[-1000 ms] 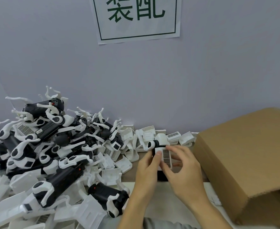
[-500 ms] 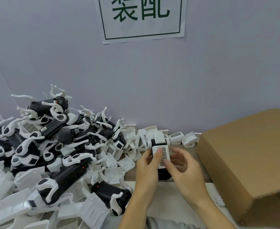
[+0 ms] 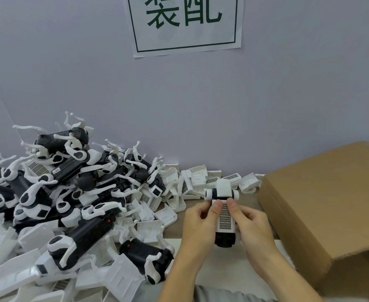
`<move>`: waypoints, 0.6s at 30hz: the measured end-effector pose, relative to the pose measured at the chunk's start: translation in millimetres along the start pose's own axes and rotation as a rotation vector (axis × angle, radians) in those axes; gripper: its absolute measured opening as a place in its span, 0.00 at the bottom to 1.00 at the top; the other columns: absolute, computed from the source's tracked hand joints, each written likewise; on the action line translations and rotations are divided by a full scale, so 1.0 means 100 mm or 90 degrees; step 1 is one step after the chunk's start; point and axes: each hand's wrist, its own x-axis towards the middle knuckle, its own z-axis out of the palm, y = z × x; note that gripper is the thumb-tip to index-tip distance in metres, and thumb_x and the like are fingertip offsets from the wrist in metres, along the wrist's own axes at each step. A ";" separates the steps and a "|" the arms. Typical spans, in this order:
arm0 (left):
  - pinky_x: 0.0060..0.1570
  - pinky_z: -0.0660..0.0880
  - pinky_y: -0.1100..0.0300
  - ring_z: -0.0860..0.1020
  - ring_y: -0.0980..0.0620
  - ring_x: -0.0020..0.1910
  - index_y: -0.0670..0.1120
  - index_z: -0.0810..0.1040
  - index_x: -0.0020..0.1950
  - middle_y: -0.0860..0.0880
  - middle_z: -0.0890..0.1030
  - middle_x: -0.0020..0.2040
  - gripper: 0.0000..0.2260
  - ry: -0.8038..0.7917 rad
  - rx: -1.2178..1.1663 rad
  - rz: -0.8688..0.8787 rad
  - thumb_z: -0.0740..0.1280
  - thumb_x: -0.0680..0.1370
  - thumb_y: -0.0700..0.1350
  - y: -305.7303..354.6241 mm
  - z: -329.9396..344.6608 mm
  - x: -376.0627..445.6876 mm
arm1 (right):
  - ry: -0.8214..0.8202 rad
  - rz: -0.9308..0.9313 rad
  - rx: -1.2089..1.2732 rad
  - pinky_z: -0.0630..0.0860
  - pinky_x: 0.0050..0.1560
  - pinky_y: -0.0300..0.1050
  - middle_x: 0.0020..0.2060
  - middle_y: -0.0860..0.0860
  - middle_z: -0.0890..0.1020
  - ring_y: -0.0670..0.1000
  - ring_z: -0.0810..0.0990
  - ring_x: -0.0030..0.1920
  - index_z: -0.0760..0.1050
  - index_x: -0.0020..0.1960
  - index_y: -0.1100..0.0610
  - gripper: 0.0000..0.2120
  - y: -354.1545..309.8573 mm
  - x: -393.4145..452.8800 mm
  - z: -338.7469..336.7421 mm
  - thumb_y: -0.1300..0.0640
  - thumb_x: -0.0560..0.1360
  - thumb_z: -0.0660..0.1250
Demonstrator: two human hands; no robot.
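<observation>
- Both hands are working on one gadget [image 3: 225, 238], held right between them, low over the worktop [image 3: 220, 271].
- The left hand [image 3: 200, 225] is curling round the gadget's left side, its thumb pressing on the white grille cover [image 3: 225, 216].
- The right hand [image 3: 254, 228] is gripping the right side, its thumb pressing next to the other one at the cover's far end.
- The gadget's black end is pointing back toward the person.
- Left of the hands, a pile of black-and-white gadgets [image 3: 70, 192] is sprawling.
- Loose white covers [image 3: 197, 176] are lying just beyond the hands.
- A cardboard box [image 3: 323, 203] is sitting close on the right.
</observation>
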 end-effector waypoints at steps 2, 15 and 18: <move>0.37 0.76 0.64 0.82 0.57 0.37 0.46 0.85 0.42 0.49 0.85 0.36 0.12 0.018 0.046 0.015 0.66 0.82 0.44 0.00 0.01 0.00 | 0.026 -0.029 -0.043 0.80 0.37 0.40 0.37 0.53 0.87 0.51 0.87 0.40 0.87 0.40 0.52 0.16 0.00 0.00 0.01 0.42 0.70 0.67; 0.48 0.81 0.54 0.86 0.44 0.47 0.40 0.86 0.47 0.38 0.86 0.46 0.14 0.047 -0.091 -0.061 0.68 0.81 0.50 -0.03 -0.02 0.04 | -0.044 0.024 -0.093 0.80 0.54 0.53 0.43 0.54 0.87 0.55 0.86 0.49 0.87 0.46 0.54 0.13 0.02 0.00 0.04 0.50 0.80 0.66; 0.59 0.79 0.46 0.84 0.39 0.55 0.41 0.86 0.51 0.39 0.86 0.50 0.08 0.000 -0.097 -0.078 0.68 0.80 0.42 -0.07 0.00 0.04 | 0.022 0.001 -0.112 0.79 0.51 0.60 0.39 0.58 0.86 0.54 0.84 0.42 0.86 0.43 0.54 0.14 0.04 0.01 0.03 0.51 0.81 0.66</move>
